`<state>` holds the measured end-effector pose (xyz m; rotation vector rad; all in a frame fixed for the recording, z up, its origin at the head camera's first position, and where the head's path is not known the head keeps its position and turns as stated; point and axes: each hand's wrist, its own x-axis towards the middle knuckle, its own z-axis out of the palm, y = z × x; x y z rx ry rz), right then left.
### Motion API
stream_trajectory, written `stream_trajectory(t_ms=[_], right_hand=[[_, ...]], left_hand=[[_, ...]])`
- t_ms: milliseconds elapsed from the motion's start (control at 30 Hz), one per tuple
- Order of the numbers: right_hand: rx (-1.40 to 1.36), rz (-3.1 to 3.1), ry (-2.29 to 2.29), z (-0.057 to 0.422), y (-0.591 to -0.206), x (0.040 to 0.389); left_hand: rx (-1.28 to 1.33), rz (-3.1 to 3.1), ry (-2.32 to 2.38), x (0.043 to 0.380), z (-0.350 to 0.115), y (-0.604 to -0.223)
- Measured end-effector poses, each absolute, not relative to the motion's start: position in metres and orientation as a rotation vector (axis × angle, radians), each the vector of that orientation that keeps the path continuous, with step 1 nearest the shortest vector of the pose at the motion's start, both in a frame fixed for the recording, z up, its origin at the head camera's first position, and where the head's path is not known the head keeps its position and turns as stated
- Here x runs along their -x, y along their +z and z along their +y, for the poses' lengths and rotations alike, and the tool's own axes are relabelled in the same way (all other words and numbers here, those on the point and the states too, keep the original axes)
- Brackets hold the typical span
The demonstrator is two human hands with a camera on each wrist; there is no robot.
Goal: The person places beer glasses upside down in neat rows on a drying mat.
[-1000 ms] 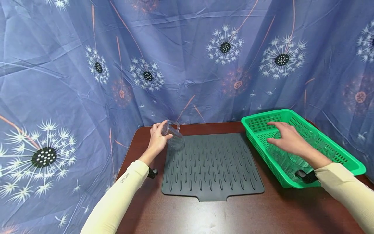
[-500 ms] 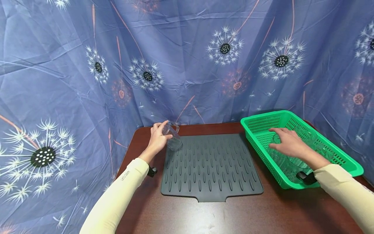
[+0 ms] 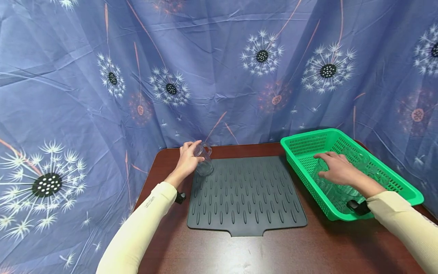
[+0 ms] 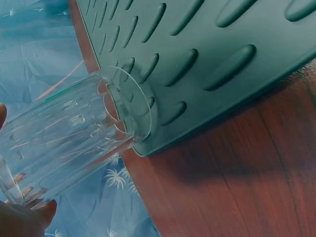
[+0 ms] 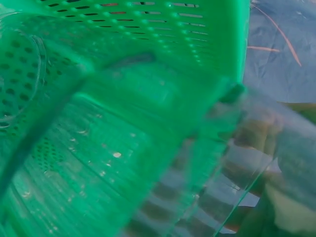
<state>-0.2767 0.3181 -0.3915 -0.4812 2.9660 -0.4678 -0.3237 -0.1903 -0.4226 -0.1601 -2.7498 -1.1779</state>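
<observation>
Wooden table [image 3: 239, 253]: left hand [image 3: 187, 158] grips a tilted glass [image 4: 69, 133], mat [image 3: 246, 194] beneath.
Seemingly mid-placing, needing levelling; right hand [image 3: 338, 168] over basket [image 3: 304, 179], grip unclear.

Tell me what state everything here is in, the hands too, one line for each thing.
Left hand: holding the glass mug near its base end.
Glass mug: tilted, mouth toward the mat; contact unclear.
Mat: lying flat on the table.
Right hand: at the basket, fingers spread; grip unclear.
Basket: open-topped, holding glassware.
Glassware: clear, close together, partly hidden.
Table: partly covered.
Curtain: hanging, creased.
</observation>
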Motion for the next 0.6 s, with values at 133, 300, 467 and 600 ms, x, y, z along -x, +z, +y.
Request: stream_trajectory(t_ms=[133,300,467,600], right_hand=[[0.501,2.978,-0.458,0.319,-0.391,0.276],[0.536,3.001,-0.456,0.32,-0.388,0.279],[0.536,3.0,-0.449,0.318,-0.389,0.278],[0.5,2.997,-0.429,0.317,-0.39,0.275]], left_hand=[[0.195,-2.762,-1.19,0.327,-0.187,-0.423],[0.231,-2.767,-1.184,0.332,-0.183,-0.422],[0.242,-2.795,-1.141,0.333,-0.179,-0.423],[0.272,-2.803,-1.121,0.333,-0.174,-0.426]])
